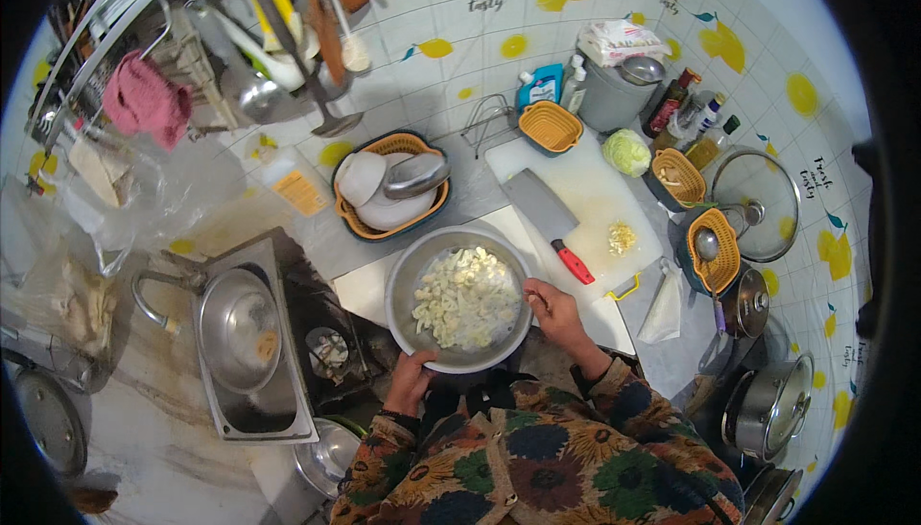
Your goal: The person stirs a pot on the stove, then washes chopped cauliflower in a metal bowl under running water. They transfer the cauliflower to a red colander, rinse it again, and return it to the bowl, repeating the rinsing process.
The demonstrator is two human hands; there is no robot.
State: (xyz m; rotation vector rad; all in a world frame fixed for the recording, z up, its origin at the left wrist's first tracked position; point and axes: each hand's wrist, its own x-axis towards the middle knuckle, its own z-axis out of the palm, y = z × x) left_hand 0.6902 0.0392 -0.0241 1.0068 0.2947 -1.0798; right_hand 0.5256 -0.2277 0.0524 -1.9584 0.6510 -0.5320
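Note:
A round metal bowl (398, 309) with chopped pale vegetable pieces (468, 298) in it is held level between my two hands. My left hand (411, 381) grips its near rim at the lower left, and my right hand (557, 313) grips the rim at the right. Beyond the bowl, a cleaver (543, 205) with a red handle lies on a white cutting board (611, 194). Minced yellowish bits, perhaps garlic, form a small pile (622, 237) on the board, right of the cleaver. My fingers under the bowl are hidden.
At the left is a sink (248, 410) with a metal basin (237, 331) under the faucet (147, 295). A basket of bowls (392, 223) stands behind the held bowl. Small orange baskets, a cabbage (627, 152), bottles and a glass lid (784, 197) stand at the right. Utensils hang above.

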